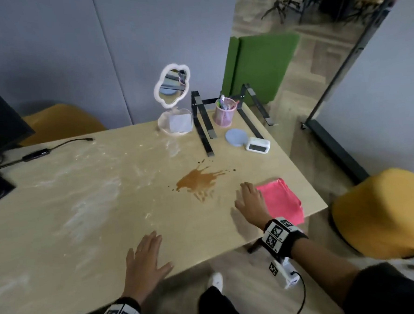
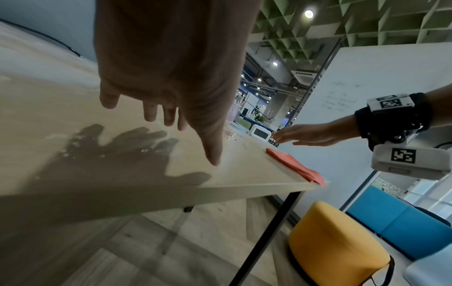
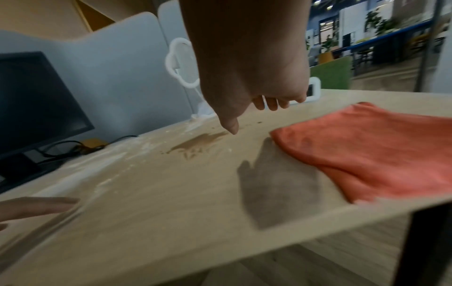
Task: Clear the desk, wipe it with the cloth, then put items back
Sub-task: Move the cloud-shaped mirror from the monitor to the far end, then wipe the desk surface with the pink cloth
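— Both grips, how are they?
— Left hand (image 1: 144,260) hovers flat over the table (image 1: 84,225) at 6 o'clock, fingers straight and apart, holding nothing. Right hand (image 1: 251,200) is flat too, fingers relaxed, empty.
— Where is the cloth?
— Pink cloth (image 1: 281,200) lies folded at 4 o'clock, just beside the right hand, at the table edge.
— And the dirt?
— Brown spill (image 1: 197,181) sits near the middle. Mirror (image 1: 172,88), pen cup (image 1: 225,113), stand (image 1: 203,130), coaster (image 1: 236,136) and clock (image 1: 257,146) are toward 1 o'clock.
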Demonstrator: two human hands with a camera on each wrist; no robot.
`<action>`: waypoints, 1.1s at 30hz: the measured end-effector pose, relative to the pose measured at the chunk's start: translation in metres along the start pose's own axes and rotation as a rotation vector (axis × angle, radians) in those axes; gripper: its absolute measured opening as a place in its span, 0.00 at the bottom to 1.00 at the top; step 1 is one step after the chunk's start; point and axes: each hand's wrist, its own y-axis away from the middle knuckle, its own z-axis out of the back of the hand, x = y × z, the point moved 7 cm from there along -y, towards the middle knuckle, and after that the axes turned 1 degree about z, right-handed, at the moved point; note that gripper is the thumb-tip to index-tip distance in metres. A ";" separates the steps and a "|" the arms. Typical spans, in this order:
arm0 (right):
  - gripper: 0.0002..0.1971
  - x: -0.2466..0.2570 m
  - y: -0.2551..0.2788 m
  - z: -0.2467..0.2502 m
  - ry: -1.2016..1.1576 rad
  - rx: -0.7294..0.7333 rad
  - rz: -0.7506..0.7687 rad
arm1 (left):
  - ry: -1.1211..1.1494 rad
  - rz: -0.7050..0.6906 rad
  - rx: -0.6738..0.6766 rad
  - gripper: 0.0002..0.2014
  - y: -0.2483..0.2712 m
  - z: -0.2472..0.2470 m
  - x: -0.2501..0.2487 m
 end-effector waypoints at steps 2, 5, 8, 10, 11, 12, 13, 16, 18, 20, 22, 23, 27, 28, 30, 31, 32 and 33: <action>0.32 -0.027 0.011 -0.001 0.014 0.020 -0.100 | -0.029 0.005 0.048 0.40 0.004 -0.009 0.003; 0.40 -0.055 0.017 -0.008 -0.034 0.051 -0.222 | -0.071 0.008 0.063 0.41 0.005 -0.015 0.002; 0.48 -0.077 0.020 -0.027 -0.065 0.092 -0.323 | -0.100 0.009 0.048 0.42 0.004 -0.016 0.003; 0.49 -0.089 0.023 -0.041 -0.044 0.095 -0.379 | -0.092 0.015 0.055 0.41 0.003 -0.017 0.004; 0.48 -0.093 0.025 -0.045 -0.026 0.074 -0.392 | -0.091 0.017 0.055 0.41 0.003 -0.017 0.004; 0.46 -0.094 0.027 -0.047 -0.008 0.039 -0.394 | -0.091 0.020 0.057 0.41 0.003 -0.017 0.005; 0.43 -0.094 0.027 -0.048 0.005 0.000 -0.390 | -0.087 0.026 0.062 0.41 0.002 -0.017 0.005; 0.30 -0.095 0.025 -0.048 0.030 -0.049 -0.379 | -0.063 0.040 0.071 0.42 0.002 -0.018 0.005; 0.27 -0.097 0.022 -0.044 0.007 -0.076 -0.383 | -0.072 0.046 0.084 0.42 0.002 -0.019 0.004; 0.23 -0.100 0.022 -0.030 -0.111 -0.169 -0.421 | -0.082 0.049 0.089 0.42 0.002 -0.020 0.005; 0.26 -0.102 0.025 -0.007 -0.298 -0.315 -0.474 | -0.066 0.050 0.076 0.42 0.002 -0.021 0.005; 0.26 -0.105 0.025 0.004 -0.365 -0.372 -0.498 | -0.065 0.050 0.076 0.42 0.001 -0.022 0.006; 0.20 -0.123 0.014 0.038 -0.490 -0.417 -0.577 | -0.091 0.059 0.083 0.43 -0.004 -0.018 0.005; 0.20 -0.127 0.010 0.044 -0.534 -0.432 -0.595 | -0.092 0.065 0.082 0.42 -0.008 -0.015 0.004; 0.18 -0.135 -0.003 0.052 -0.595 -0.465 -0.605 | -0.074 0.074 0.058 0.41 -0.016 -0.006 0.002; 0.18 -0.137 -0.012 0.054 -0.612 -0.469 -0.599 | -0.061 0.074 0.038 0.41 -0.021 0.000 0.002; 0.17 -0.136 -0.020 0.056 -0.624 -0.467 -0.593 | -0.046 0.075 0.016 0.42 -0.027 0.005 0.002; 0.17 -0.136 -0.027 0.057 -0.621 -0.461 -0.582 | -0.034 0.077 -0.003 0.42 -0.033 0.010 0.003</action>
